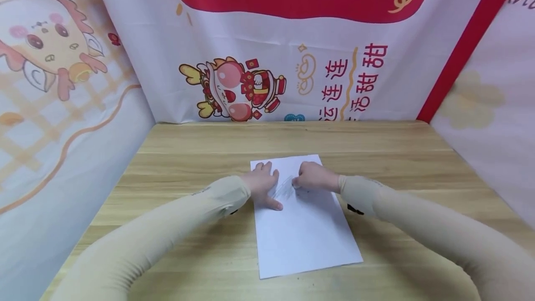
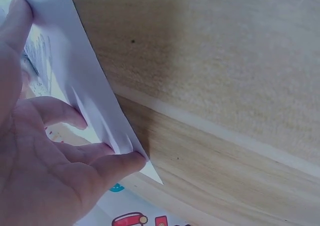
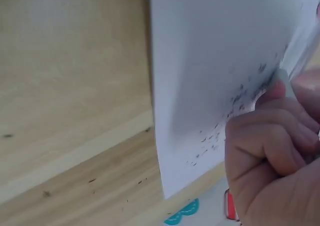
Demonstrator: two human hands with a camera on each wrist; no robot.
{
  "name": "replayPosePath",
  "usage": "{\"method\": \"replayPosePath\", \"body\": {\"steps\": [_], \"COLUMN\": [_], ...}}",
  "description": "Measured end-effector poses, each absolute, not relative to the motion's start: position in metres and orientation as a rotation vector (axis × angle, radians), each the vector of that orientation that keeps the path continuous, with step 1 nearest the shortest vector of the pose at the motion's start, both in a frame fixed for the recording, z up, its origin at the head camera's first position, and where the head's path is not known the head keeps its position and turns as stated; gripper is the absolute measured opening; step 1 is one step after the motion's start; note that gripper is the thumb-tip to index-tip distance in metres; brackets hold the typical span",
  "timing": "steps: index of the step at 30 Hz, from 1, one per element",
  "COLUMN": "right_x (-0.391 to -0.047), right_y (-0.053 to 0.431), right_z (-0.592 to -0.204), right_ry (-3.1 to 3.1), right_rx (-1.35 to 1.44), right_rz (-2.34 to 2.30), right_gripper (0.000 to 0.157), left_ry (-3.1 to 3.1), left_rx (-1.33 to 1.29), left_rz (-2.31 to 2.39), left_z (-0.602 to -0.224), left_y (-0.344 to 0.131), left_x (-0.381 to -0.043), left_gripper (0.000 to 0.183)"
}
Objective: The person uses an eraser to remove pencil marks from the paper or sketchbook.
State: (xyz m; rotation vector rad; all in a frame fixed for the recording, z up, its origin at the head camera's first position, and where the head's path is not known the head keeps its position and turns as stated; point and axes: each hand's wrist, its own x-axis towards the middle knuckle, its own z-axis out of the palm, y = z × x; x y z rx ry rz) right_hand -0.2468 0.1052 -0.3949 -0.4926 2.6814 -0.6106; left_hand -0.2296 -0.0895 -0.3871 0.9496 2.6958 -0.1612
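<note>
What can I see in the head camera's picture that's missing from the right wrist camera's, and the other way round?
Only the head view shows the whole left hand resting on the sheet, both sleeves and the complete cartoon dragon on the backdrop.

Only the right wrist view clearly shows a small pale block pinched in the right hand, and the palm side of that hand's curled fingers.

Both share the right hand, the white paper and the wooden table.
</note>
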Motion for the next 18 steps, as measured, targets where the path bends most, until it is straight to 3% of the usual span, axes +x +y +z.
{"method": "replayPosePath", "body": {"steps": [8, 13, 18], "right_x": [-0.235, -0.247, -0.236], "right_y": [0.097, 0.098, 0.097], "right_z": [-0.389, -0.391, -0.394], "right_ry": [2.613, 2.691, 2.686], "right_rx": [-0.524, -0.469, -0.543], "right_rz": [-0.591, -0.578, -0.584], "right_gripper": [0.018, 0.024, 0.017], "left_ry": [2.706, 2.698, 2.701], "left_rx": [0.955, 0.95, 0.963], "left_rz": [-0.157, -0.168, -0.157], "left_z": [-0.388, -0.388, -0.394], "left_y": [-0.091, -0.092, -0.092], "left_x": [-0.231, -0.231, -0.234], "left_gripper": [0.107, 0.108, 0.109]}}
